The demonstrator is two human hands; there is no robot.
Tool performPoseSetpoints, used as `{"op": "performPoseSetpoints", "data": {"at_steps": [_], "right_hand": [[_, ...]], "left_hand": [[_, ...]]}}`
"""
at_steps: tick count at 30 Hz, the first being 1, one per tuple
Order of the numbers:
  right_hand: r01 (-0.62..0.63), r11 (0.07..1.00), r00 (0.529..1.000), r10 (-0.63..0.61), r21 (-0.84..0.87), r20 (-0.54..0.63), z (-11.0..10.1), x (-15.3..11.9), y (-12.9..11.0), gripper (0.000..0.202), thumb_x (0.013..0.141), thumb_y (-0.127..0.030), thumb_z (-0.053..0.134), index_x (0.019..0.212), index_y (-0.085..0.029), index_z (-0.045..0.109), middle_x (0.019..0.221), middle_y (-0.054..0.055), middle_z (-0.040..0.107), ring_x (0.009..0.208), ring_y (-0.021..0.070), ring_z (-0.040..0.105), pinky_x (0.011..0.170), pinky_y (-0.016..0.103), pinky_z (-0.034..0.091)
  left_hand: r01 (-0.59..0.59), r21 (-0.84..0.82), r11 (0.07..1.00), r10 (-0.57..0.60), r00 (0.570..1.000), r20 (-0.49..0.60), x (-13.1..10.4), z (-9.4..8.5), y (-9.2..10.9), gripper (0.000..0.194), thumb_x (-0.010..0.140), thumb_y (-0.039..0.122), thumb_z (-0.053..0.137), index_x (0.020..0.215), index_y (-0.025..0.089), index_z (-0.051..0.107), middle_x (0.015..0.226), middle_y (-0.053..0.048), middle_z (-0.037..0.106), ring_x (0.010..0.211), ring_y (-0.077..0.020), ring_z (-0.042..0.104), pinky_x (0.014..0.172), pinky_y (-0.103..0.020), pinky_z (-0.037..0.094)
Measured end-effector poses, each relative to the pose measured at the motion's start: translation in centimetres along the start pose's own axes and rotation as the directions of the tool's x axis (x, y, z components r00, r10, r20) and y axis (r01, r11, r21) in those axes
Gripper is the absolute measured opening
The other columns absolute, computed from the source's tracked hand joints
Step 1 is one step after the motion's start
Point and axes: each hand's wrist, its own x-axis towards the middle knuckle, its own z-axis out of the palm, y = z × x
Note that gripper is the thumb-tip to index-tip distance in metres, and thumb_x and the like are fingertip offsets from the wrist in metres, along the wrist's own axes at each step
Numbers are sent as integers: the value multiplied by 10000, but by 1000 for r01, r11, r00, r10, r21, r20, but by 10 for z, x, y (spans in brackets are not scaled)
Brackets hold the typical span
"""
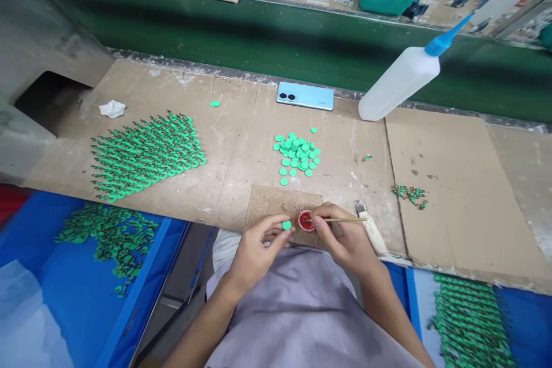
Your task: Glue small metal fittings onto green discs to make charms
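My left hand (261,250) pinches a small green disc (287,225) between thumb and fingertips, just above the table's near edge. Closed around a thin wooden stick (345,219), my right hand (345,238) holds its tip in a small round dish of red paste (306,220). The dish rests on a brown board (276,198). Beyond it lies a loose heap of green discs (297,152). Small parts in green and brown (411,194) lie in a cluster to the right. A white-handled tool (374,233) sits beside my right hand.
Rows of green discs with attached parts (149,155) cover the left of the table. A blue phone (305,96) and a white squeeze bottle (399,83) are at the back. Blue bins (116,322) with green pieces flank me. People's hands show across the far bench.
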Motion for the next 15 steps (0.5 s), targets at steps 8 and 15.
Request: {"op": "performPoseSetpoints", "data": {"at_steps": [8,15], "right_hand": [[56,987,988,-33,153,-148,0,-10,5,122,1033,-159,579,1012,-236,671,824,29,708,732,178,685,654,294,551],[215,956,969,-184,199,-165,12,-10,-9,147,1063,-208,511,1037,-247,650,761,41,706,645,204,669,589,346,544]], "left_hand": [[1,-124,992,4,999,39,-3,0,2,341,901,366,758,1156,148,698,930,-92,834,838,-213,820,707,-281,687],[-28,-38,999,33,993,117,-3,-3,0,337,905,343,746,1188,159,748,987,-93,852,886,-226,828,770,-304,695]]}}
